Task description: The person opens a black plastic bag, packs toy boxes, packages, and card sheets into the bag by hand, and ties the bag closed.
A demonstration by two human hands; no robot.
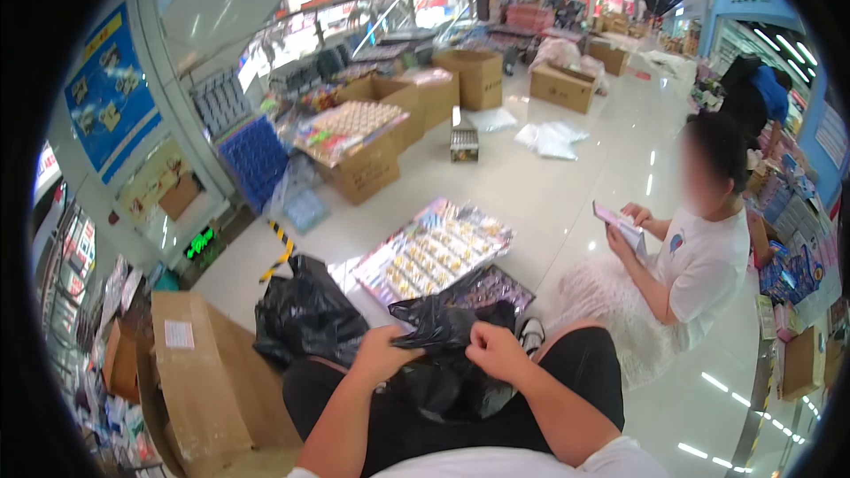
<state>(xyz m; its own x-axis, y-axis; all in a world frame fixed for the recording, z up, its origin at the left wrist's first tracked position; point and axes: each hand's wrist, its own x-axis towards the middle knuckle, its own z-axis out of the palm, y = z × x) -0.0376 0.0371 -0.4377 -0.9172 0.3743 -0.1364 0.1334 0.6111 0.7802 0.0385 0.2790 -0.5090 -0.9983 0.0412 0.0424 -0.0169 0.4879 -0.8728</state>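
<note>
Between my knees is a black plastic bag (447, 381), its upper edge bunched up. My left hand (390, 356) is closed on the bag's edge at the left. On the other side my right hand (496, 351) grips the edge too, fingers curled in. What the bag contains is hidden. A second black plastic bag (310, 314) slumps on the floor by my left knee. Just beyond my hands, a display sheet (443, 252) with rows of small gold-coloured items lies flat, and a darker patterned pack (496, 288) sits under its near corner.
A large cardboard box (212, 381) stands at my left. To the right, a person (699, 248) in a white top sits holding a phone-like object (620, 221). Open cartons (469, 80) line the back, near white plastic bags (551, 139). Stacked goods (788, 274) fill the far right.
</note>
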